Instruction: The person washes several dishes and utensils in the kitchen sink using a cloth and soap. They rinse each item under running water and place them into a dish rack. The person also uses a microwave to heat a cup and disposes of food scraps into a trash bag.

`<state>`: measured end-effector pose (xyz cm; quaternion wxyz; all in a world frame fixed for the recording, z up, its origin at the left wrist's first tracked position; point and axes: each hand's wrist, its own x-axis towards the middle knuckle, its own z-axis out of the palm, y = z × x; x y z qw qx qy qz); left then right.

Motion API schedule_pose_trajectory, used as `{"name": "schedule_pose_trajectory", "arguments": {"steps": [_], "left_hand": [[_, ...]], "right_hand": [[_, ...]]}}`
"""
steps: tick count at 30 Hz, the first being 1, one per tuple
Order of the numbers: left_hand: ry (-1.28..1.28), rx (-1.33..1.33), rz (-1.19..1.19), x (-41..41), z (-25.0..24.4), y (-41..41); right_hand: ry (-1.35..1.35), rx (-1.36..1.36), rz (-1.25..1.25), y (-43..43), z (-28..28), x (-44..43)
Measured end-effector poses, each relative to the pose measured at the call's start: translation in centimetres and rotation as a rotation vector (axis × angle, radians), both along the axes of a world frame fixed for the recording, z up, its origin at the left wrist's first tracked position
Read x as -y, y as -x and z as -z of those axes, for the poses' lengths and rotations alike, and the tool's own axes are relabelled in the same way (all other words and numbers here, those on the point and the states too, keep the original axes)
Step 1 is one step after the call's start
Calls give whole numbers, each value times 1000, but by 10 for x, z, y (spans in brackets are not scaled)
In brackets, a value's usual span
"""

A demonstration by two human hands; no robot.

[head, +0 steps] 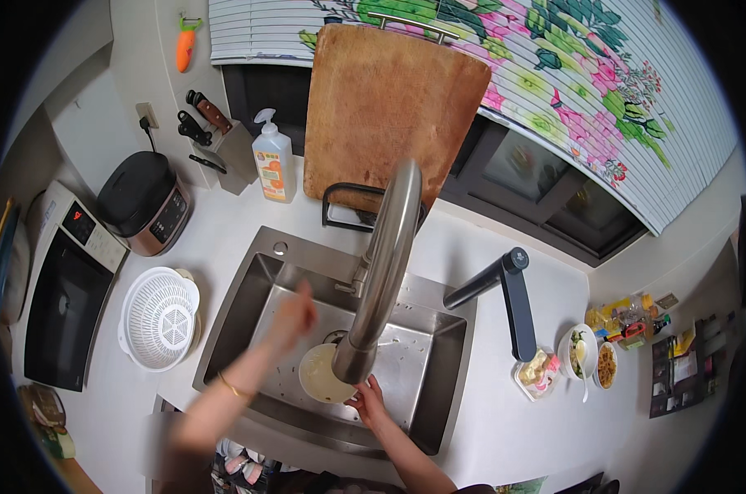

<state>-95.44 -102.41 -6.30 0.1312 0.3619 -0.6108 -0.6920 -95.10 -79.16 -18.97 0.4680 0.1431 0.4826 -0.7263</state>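
Note:
My right hand (369, 402) grips the rim of a pale, cream-coloured bowl (317, 374) low in the stainless steel sink (399, 376). The bowl is tilted and has small bits of residue on its surface. Part of it is hidden behind the spout of a tall brushed-metal faucet (390, 259), which arches over it. My left hand (294, 316), blurred, is above the left half of the basin, apart from the bowl; a gold-coloured bangle (234, 386) circles that wrist. Whether its fingers hold anything is unclear. Small food scraps dot the basin floor around the drain (334, 336).
Left of the sink stand a white plastic colander (161, 318), a rice cooker (144, 204) and a microwave (70, 302). Behind are a soap pump bottle (274, 163), a knife block (234, 157) and an upright wooden cutting board (391, 105). A dark swivel-arm fixture (518, 309) and food bowls (578, 351) occupy the right counter.

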Motion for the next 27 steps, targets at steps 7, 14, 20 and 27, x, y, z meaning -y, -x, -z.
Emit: {"name": "schedule_pose_trajectory", "arguments": {"steps": [7,14,20,27], "left_hand": [[-962,-85,108,-95,138,-48],[705,239,366,-112,146,-49],[1175,222,911,-81,130,-79],[1011,527,1308,-96,56,-92]], "right_hand": [[18,14,-59,-5,-7,4],[-32,-11,-90,2,6,-4],[-58,-44,-147,2,15,-3],[-179,-161,-137,22,10,-4]]}}
